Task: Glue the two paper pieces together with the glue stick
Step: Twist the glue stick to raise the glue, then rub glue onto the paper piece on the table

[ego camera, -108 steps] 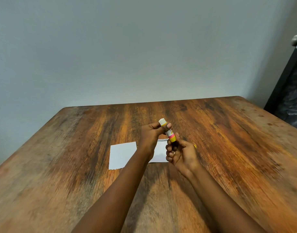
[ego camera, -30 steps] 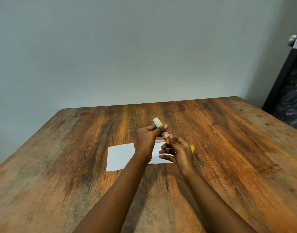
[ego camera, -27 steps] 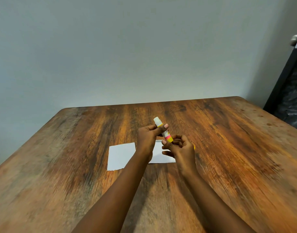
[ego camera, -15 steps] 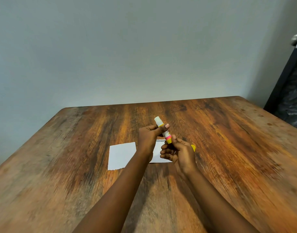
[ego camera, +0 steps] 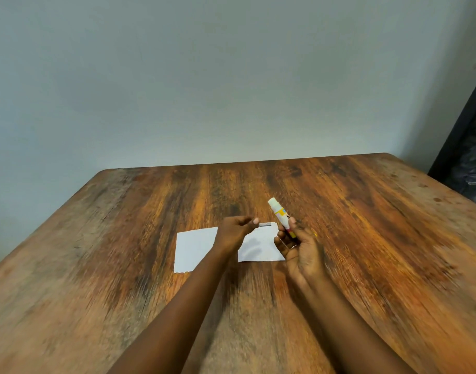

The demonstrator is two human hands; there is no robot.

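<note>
While both arms reach out over the brown wooden surface (ego camera: 118,279), this is what shows.

Right hand: the right hand (ego camera: 301,248) is closed around the white glue stick with yellow and pink bands (ego camera: 280,216). It holds the low end of the stick.

Glue stick: it is up in the air, above the surface. It tilts, with its white tip pointing up and away from the person, a bit to the left. The tip has no cap on it.

Left hand: the left hand (ego camera: 235,232) is just beside the glue stick, on its left, but apart from it. The thumb and first finger are pinched close. I cannot tell if they hold anything, as the tips are blurry.

Papers: the white paper piece on the left (ego camera: 195,248) lies flat on the surface, under the left hand and arm. The white paper piece on the right (ego camera: 259,247) lies flat too, between the two hands and under them. The two pieces sit side by side.

Hidden: the left arm covers the place where the two papers meet, so I cannot tell if they touch or lie one on the other. The right hand hides the right edge of the right paper and the bottom of the glue stick.

Hard to see: a tiny bit of yellow peeks out past the right hand, too small to name. The hands are a little blurry.
</note>
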